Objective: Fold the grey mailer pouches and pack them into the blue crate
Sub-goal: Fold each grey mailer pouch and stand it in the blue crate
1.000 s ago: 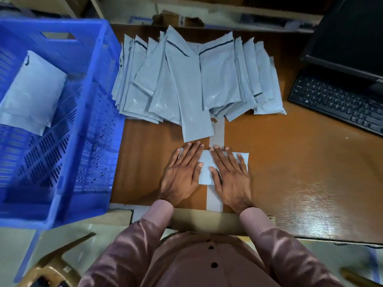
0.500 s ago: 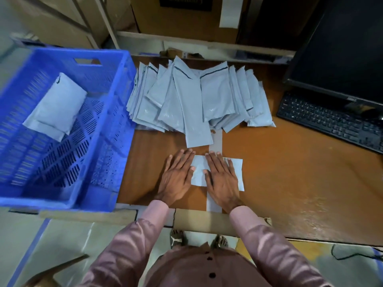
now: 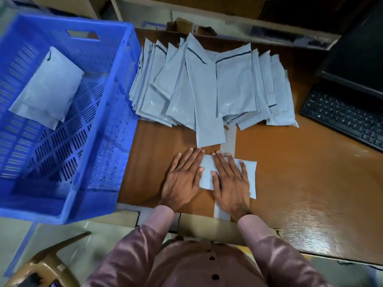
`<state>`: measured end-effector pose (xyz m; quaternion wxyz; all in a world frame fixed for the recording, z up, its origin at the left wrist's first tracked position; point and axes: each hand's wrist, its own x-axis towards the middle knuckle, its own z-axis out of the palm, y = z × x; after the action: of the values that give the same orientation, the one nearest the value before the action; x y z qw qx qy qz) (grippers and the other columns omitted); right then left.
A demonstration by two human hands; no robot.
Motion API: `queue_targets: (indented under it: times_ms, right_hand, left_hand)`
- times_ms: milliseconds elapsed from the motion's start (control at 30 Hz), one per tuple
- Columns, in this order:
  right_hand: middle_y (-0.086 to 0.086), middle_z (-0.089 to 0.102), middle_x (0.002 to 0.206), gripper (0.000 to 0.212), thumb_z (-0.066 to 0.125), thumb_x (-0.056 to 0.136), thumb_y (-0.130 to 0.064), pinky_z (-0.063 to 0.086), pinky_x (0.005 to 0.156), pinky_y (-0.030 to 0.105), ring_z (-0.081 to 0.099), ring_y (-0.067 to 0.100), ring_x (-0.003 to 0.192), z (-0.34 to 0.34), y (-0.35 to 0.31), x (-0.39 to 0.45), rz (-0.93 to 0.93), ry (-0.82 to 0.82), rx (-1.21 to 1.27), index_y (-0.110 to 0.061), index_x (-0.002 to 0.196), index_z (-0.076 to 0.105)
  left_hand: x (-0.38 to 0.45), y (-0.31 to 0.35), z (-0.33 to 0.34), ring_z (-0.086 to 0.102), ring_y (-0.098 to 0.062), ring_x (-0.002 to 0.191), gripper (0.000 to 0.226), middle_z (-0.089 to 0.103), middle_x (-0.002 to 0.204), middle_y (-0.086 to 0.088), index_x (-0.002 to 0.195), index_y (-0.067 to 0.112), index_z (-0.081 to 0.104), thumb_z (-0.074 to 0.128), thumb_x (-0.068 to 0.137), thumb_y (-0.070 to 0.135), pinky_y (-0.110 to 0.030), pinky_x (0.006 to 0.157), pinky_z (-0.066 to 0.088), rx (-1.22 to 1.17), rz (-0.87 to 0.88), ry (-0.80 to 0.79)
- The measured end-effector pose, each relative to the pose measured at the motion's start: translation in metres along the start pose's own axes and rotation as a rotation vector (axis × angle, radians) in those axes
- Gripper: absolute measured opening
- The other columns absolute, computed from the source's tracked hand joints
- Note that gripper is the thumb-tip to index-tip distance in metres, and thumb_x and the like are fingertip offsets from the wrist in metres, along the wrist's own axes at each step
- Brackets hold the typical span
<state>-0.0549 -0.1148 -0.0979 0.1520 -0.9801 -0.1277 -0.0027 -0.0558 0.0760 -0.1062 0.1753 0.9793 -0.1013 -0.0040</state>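
A packing desk in a small office or stockroom. A black keyboard [image 3: 344, 119] and dark monitor [image 3: 356, 56] sit at the right edge of a brown wooden desk [image 3: 310, 183], with cardboard boxes [image 3: 68, 3] along the top. A blue plastic crate [image 3: 99, 125] at left and a fanned pile of grey mailer pouches [image 3: 207, 88] at centre suggest parcel work.

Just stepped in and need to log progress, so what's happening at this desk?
A person is folding grey plastic mailer pouches on a brown wooden desk. Both the left hand and the right hand lie flat with straight fingers, pressing down a folded pouch near the desk's front edge. A fanned pile of unfolded pouches waits behind it. The blue slotted plastic crate to the left holds what looks like one packed pouch so far.
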Motion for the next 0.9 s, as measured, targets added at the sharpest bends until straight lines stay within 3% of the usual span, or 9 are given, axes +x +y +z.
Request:
queue_targets:
  times_ms: [500, 600, 733, 900]
  right_hand:
    - [-0.009, 0.027, 0.168, 0.055, 0.027, 0.111, -0.045, 0.009, 0.129, 0.044, 0.018, 0.013, 0.158, -0.003, 0.001, -0.003, -0.024, -0.011, 0.075, -0.027, 0.163, 0.03]
    - [-0.007, 0.031, 0.167, 0.055, 0.03, 0.111, -0.046, 0.015, 0.129, 0.045, 0.021, 0.012, 0.157, -0.009, 0.01, -0.007, -0.044, -0.002, 0.167, -0.025, 0.161, 0.033]
    - [-0.001, 0.035, 0.166, 0.055, 0.032, 0.11, -0.044, 0.018, 0.129, 0.046, 0.018, 0.015, 0.158, -0.019, 0.032, -0.016, -0.015, 0.052, 0.111, -0.02, 0.16, 0.036]
    - [-0.005, 0.031, 0.168, 0.056, 0.031, 0.111, -0.045, 0.018, 0.128, 0.048, 0.015, 0.012, 0.158, -0.017, 0.046, -0.024, -0.027, 0.035, 0.064, -0.021, 0.161, 0.033]
  left_hand:
    - [-0.002, 0.004, -0.006, 0.004, -0.004, 0.158, 0.057, 0.018, 0.171, 0.011, 0.165, 0.026, 0.022, 0.015, 0.111, 0.042, -0.042, 0.13, 0.009, -0.009, -0.011, -0.006]
    - [-0.001, 0.007, -0.009, 0.007, -0.005, 0.158, 0.058, 0.018, 0.171, 0.011, 0.164, 0.028, 0.023, 0.014, 0.109, 0.042, -0.043, 0.13, 0.006, -0.02, -0.03, -0.012]
    - [0.002, 0.03, -0.013, 0.012, -0.009, 0.158, 0.058, 0.023, 0.169, 0.006, 0.164, 0.022, 0.028, 0.019, 0.109, 0.041, -0.036, 0.13, -0.001, 0.017, 0.043, 0.013]
    - [0.007, 0.043, 0.002, 0.016, -0.011, 0.158, 0.057, 0.026, 0.169, 0.007, 0.163, 0.022, 0.03, 0.021, 0.109, 0.038, -0.043, 0.13, 0.01, 0.03, 0.072, 0.001]
